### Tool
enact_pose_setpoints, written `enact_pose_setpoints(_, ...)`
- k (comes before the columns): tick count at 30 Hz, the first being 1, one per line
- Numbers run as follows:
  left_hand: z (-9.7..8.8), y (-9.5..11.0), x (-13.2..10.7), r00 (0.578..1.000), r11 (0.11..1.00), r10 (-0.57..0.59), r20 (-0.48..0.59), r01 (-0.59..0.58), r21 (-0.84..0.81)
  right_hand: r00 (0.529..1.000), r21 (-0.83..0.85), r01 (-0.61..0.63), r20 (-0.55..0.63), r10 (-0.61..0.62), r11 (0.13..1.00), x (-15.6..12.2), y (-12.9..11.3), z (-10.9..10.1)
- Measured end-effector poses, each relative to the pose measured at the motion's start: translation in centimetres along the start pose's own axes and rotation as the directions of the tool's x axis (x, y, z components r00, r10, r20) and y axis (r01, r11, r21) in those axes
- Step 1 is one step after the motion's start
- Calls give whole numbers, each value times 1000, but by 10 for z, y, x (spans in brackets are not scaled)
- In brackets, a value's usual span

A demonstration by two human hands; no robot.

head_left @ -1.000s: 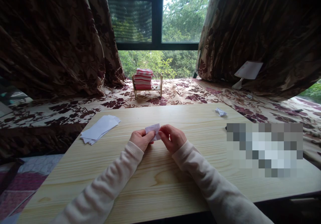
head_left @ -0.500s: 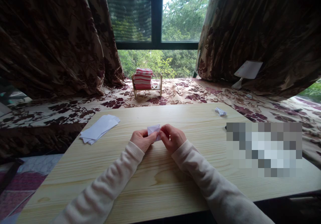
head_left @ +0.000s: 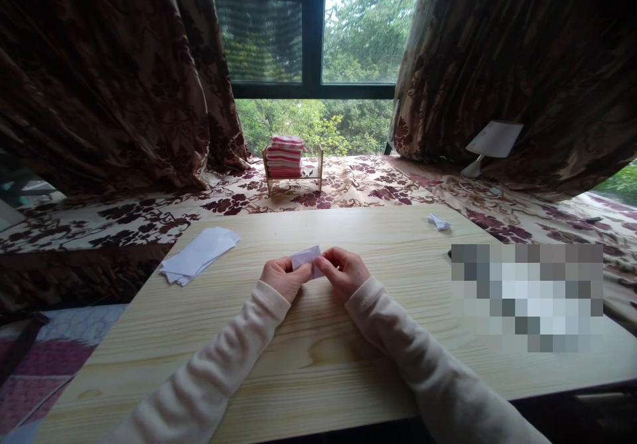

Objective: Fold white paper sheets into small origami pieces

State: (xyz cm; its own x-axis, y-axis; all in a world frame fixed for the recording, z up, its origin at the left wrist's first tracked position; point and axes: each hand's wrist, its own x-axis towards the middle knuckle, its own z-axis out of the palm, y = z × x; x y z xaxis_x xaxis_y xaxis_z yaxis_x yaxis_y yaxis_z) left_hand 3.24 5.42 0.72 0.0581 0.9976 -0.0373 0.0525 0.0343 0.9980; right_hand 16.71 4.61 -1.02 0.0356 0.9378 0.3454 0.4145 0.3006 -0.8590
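On wooden table (head_left: 318, 358) by curtained window (head_left: 308, 29): both hands (head_left: 283, 277) (head_left: 344, 271) pinching folded paper (head_left: 306, 258)

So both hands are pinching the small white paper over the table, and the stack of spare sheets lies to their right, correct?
Not quite. The head view shows the stack of spare sheets to the left of the left hand, not on the right. The rest holds: that hand and the right hand both pinch the small white paper over the table.
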Motion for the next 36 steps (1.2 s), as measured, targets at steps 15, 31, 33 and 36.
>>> enact_pose_setpoints(15,-3,-4,3,1000,999,-9,24,8,54,998,56,2,65,-6,998,-1,-1,-3)
enact_pose_setpoints(31,-6,7,2,996,993,-78,47,74,90,999,174,-1,43,-6,985,-3,-6,-1)
enact_pose_setpoints(33,-5,8,0,996,993,-79,43,75,86,1000,215,-7,29,1,977,-2,-5,0)
enact_pose_setpoints(36,-4,8,-2,992,994,-98,82,93,60,999,224,-17,48,7,974,0,-6,-1)
